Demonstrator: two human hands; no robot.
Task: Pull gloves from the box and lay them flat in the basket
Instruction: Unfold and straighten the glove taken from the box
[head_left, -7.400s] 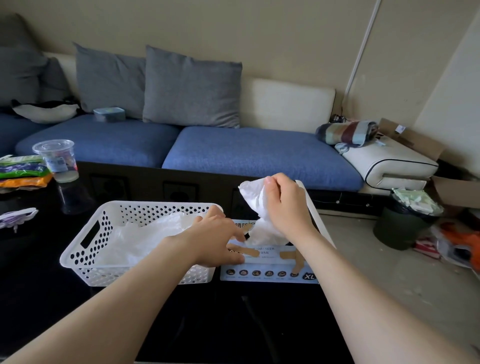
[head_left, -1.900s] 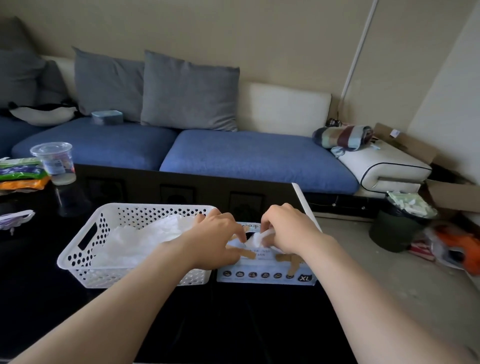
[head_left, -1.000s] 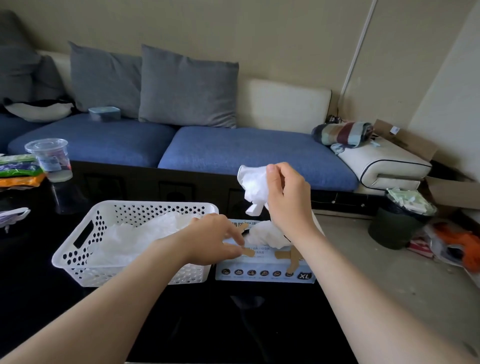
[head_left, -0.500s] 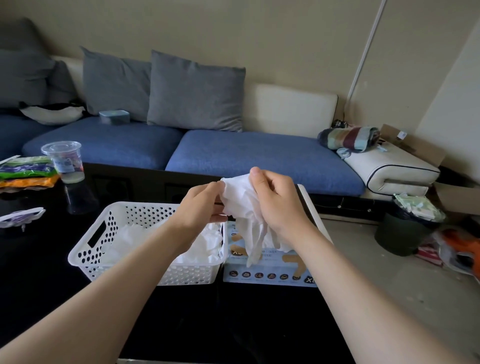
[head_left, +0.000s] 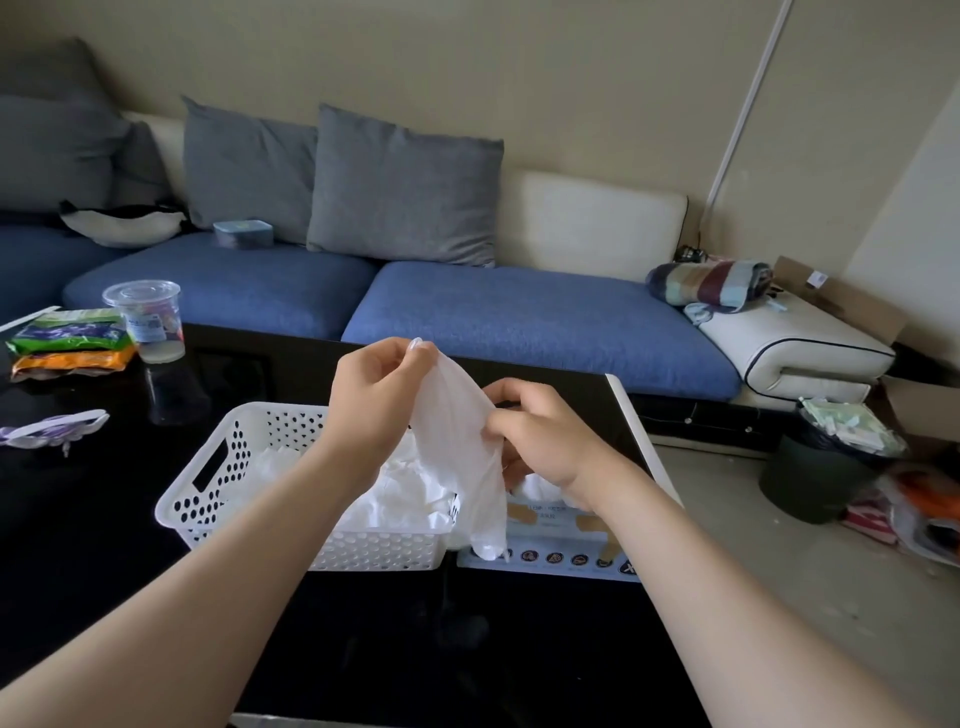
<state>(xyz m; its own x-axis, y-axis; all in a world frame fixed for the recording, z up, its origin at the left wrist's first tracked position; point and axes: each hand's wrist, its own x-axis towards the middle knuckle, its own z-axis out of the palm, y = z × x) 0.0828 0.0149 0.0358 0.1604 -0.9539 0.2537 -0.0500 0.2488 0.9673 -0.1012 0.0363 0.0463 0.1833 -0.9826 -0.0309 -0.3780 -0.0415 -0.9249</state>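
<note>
Your left hand (head_left: 374, 410) has thumb and forefinger pinched shut on the top edge of the white glove (head_left: 457, 447). Your right hand (head_left: 540, 441) has its fingers (head_left: 501, 389) curled in, nipping the glove's side a little lower. Both hands are clamped on it, neither slack. Between the two pinches the glove hangs creased, and its loose end dangles below your right fingers, over the line where the basket (head_left: 208, 499) meets the box (head_left: 561, 558). The step in hand looks like opening the glove out before it goes down, so draw the two pinches gently apart until the film between them is smooth. It seems thin and clingy and will likely fold back on itself if you hurry or tug. Then carry it leftward, under your left wrist, where the pile (head_left: 410, 499) of laid gloves sits rumpled in the basket. Let the dangling end touch first, lower the rest along it, and loosen your fingertips only once it lies flat. Just under your right palm a white tuft (head_left: 540, 488) pokes from the box opening, so lift clear of it or you may drag it out. Farther out, the dark table (head_left: 78, 519) holds a plastic cup (head_left: 145, 319) well to the left of your left hand, out of the way.
</note>
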